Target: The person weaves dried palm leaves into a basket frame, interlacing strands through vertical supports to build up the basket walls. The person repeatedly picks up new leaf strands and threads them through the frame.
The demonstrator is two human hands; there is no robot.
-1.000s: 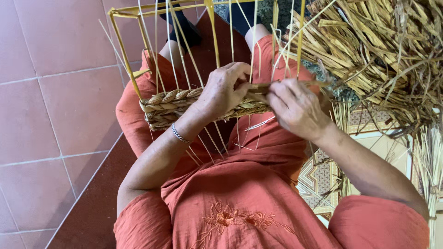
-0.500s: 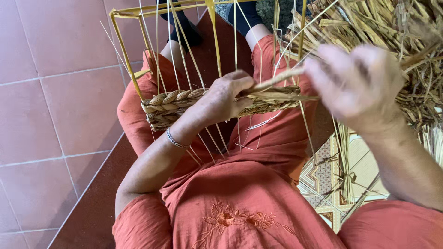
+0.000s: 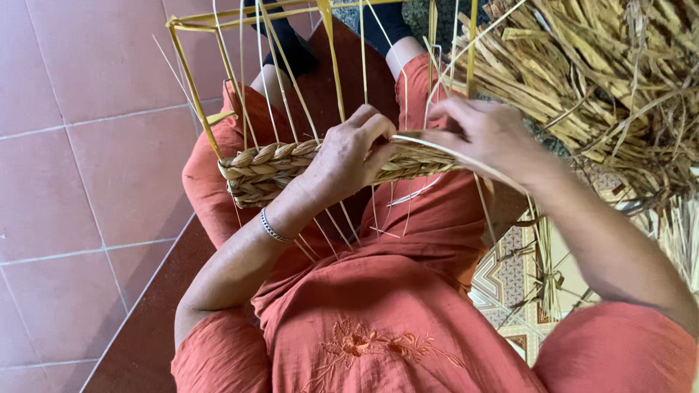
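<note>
While left hand (image 3: pixel 353 149) clamps woven band (image 3: pixel 291 164) | right hand (image 3: pixel 484 135) pinches straw strand (image 3: pixel 466 161)

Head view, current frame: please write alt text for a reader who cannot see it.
Seen from above, a seated person in rust-orange clothes weaves a band of plaited straw onto a yellow wire frame on their lap; the left hand presses the weave, the right hand pinches a pale strand. A pile of dried straw lies at right.

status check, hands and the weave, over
Left hand pressing woven band. Right hand pinching a strand. Yellow frame upright; straw bundle crowding right.
</note>
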